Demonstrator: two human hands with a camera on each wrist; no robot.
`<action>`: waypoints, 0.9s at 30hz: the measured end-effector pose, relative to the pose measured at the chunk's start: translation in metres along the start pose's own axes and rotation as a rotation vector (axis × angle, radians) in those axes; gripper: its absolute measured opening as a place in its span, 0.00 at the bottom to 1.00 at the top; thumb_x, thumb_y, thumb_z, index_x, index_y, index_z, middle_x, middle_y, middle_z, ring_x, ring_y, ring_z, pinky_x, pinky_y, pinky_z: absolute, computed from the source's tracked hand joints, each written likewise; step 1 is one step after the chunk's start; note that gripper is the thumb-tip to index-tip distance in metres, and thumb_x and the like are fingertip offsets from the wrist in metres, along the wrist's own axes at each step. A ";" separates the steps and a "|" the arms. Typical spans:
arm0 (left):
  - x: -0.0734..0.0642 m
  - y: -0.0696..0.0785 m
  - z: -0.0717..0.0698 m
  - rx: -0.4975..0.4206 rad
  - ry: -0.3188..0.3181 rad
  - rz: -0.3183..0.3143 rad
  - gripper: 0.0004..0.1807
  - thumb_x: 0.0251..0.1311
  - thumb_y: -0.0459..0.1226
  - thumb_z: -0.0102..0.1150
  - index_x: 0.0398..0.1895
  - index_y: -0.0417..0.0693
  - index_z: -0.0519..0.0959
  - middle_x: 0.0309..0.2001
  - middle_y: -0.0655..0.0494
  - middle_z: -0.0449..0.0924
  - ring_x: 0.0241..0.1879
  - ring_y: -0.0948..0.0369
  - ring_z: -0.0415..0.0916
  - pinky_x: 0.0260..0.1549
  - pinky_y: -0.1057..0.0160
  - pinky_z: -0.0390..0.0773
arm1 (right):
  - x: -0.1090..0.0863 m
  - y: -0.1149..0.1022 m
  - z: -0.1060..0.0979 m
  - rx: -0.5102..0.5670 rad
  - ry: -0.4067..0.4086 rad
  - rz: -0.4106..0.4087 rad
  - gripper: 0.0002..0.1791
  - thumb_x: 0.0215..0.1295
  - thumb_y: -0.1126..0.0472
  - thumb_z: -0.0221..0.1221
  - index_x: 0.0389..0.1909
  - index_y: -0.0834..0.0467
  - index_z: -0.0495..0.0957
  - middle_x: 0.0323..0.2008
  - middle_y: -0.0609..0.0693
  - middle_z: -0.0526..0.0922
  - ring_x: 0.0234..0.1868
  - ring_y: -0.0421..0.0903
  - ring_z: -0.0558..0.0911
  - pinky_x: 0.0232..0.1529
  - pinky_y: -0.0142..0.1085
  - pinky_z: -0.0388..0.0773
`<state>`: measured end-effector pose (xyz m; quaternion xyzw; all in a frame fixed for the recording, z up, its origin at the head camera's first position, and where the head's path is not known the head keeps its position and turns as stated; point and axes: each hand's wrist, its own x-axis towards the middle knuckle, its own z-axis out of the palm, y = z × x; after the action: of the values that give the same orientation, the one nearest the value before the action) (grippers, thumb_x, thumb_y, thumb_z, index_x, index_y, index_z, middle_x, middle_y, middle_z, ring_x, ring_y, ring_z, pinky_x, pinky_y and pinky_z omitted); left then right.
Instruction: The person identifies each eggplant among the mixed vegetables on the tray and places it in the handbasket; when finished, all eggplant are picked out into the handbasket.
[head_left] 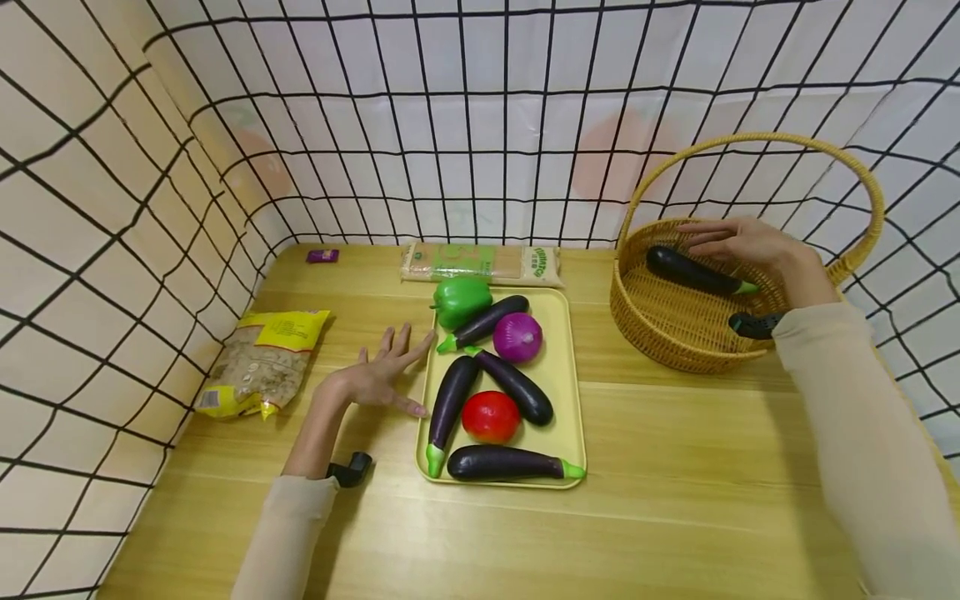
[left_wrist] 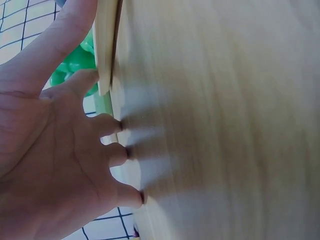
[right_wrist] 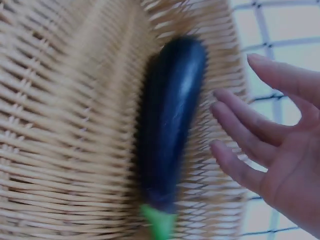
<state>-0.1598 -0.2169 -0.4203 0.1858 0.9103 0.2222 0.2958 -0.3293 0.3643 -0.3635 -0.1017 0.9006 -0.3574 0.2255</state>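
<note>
My right hand is over the far side of the wicker basket, fingers extended and holding nothing. Inside the basket lies a dark eggplant; the right wrist view shows a gap between this eggplant and the fingers. With fingers spread, my left hand is at the left edge of the yellow tray, its fingertips on the table and by the rim. On the tray are several eggplants, a green bell pepper, a purple onion and a red tomato.
A yellow-and-clear bag lies on the left of the table. Behind the tray is a long noodle packet, with a small purple packet farther left. Black wire grids enclose the back and sides. The basket's tall handle arches upward.
</note>
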 end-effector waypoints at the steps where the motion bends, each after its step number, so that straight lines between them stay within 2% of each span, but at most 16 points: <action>1: 0.000 0.000 0.000 0.003 -0.001 -0.002 0.66 0.57 0.56 0.73 0.85 0.60 0.33 0.81 0.37 0.13 0.80 0.36 0.11 0.70 0.21 0.22 | -0.004 -0.007 0.000 -0.021 -0.002 -0.012 0.33 0.80 0.47 0.53 0.80 0.53 0.61 0.76 0.55 0.70 0.53 0.20 0.75 0.74 0.54 0.70; 4: -0.001 0.000 0.000 0.005 0.005 0.000 0.66 0.57 0.56 0.73 0.85 0.60 0.34 0.81 0.37 0.13 0.80 0.36 0.12 0.70 0.20 0.22 | -0.017 -0.029 0.002 -0.050 0.027 -0.044 0.35 0.77 0.42 0.55 0.79 0.50 0.63 0.74 0.52 0.73 0.56 0.21 0.73 0.76 0.60 0.63; 7: -0.001 -0.001 0.000 0.003 0.013 0.006 0.66 0.57 0.56 0.74 0.85 0.60 0.34 0.81 0.36 0.14 0.80 0.35 0.12 0.69 0.20 0.23 | -0.035 -0.051 0.013 -0.058 0.087 -0.090 0.34 0.76 0.41 0.56 0.78 0.46 0.65 0.71 0.44 0.77 0.56 0.21 0.73 0.74 0.43 0.70; 10: -0.001 -0.001 0.000 0.006 0.015 0.006 0.66 0.57 0.56 0.74 0.85 0.60 0.34 0.81 0.36 0.14 0.80 0.35 0.12 0.69 0.20 0.23 | -0.052 -0.074 0.033 -0.044 0.145 -0.187 0.31 0.77 0.45 0.57 0.77 0.44 0.66 0.67 0.41 0.80 0.57 0.22 0.76 0.61 0.21 0.74; 11: 0.000 -0.001 0.000 0.007 0.014 0.005 0.66 0.56 0.56 0.74 0.85 0.60 0.34 0.81 0.36 0.14 0.80 0.35 0.12 0.69 0.20 0.22 | -0.057 -0.081 0.042 -0.049 0.158 -0.225 0.30 0.77 0.46 0.57 0.77 0.43 0.67 0.66 0.43 0.81 0.56 0.23 0.77 0.55 0.16 0.73; 12: 0.000 -0.001 0.000 0.007 0.011 0.004 0.66 0.57 0.56 0.74 0.85 0.60 0.34 0.81 0.36 0.14 0.80 0.36 0.11 0.69 0.20 0.22 | -0.063 -0.088 0.051 -0.034 0.160 -0.265 0.29 0.78 0.48 0.57 0.77 0.42 0.66 0.65 0.45 0.81 0.57 0.26 0.78 0.54 0.15 0.73; 15: 0.000 -0.001 0.000 0.009 0.005 0.004 0.66 0.57 0.56 0.73 0.85 0.60 0.34 0.81 0.36 0.13 0.80 0.36 0.11 0.69 0.20 0.22 | -0.075 -0.105 0.081 -0.014 0.144 -0.362 0.29 0.79 0.53 0.56 0.77 0.37 0.65 0.66 0.49 0.79 0.59 0.31 0.79 0.56 0.17 0.73; 17: 0.001 -0.001 0.000 0.009 0.002 0.005 0.66 0.57 0.57 0.73 0.85 0.60 0.34 0.81 0.37 0.13 0.80 0.36 0.11 0.70 0.20 0.22 | -0.081 -0.112 0.103 0.000 0.122 -0.419 0.29 0.79 0.57 0.56 0.77 0.38 0.65 0.66 0.51 0.79 0.60 0.35 0.81 0.57 0.20 0.75; 20: 0.001 0.000 0.000 0.007 0.002 0.007 0.66 0.57 0.57 0.73 0.85 0.60 0.34 0.81 0.36 0.13 0.80 0.36 0.11 0.69 0.20 0.22 | -0.085 -0.118 0.132 0.016 0.085 -0.470 0.30 0.78 0.59 0.56 0.77 0.37 0.65 0.66 0.49 0.79 0.60 0.39 0.82 0.56 0.25 0.79; 24: 0.001 0.000 0.000 0.003 0.002 0.006 0.66 0.56 0.56 0.73 0.85 0.60 0.34 0.81 0.36 0.13 0.80 0.36 0.11 0.69 0.20 0.22 | -0.085 -0.120 0.165 0.034 0.015 -0.476 0.31 0.78 0.57 0.58 0.77 0.37 0.66 0.68 0.49 0.78 0.65 0.46 0.81 0.58 0.36 0.81; 27: 0.000 0.000 0.000 0.005 0.002 0.001 0.66 0.56 0.56 0.73 0.85 0.60 0.34 0.81 0.36 0.13 0.80 0.36 0.11 0.70 0.20 0.22 | -0.082 -0.120 0.187 0.044 -0.050 -0.460 0.30 0.76 0.54 0.60 0.77 0.41 0.67 0.70 0.51 0.77 0.66 0.53 0.79 0.61 0.44 0.81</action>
<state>-0.1599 -0.2168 -0.4209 0.1870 0.9110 0.2201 0.2942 -0.1649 0.1941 -0.3731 -0.3081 0.8398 -0.4163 0.1627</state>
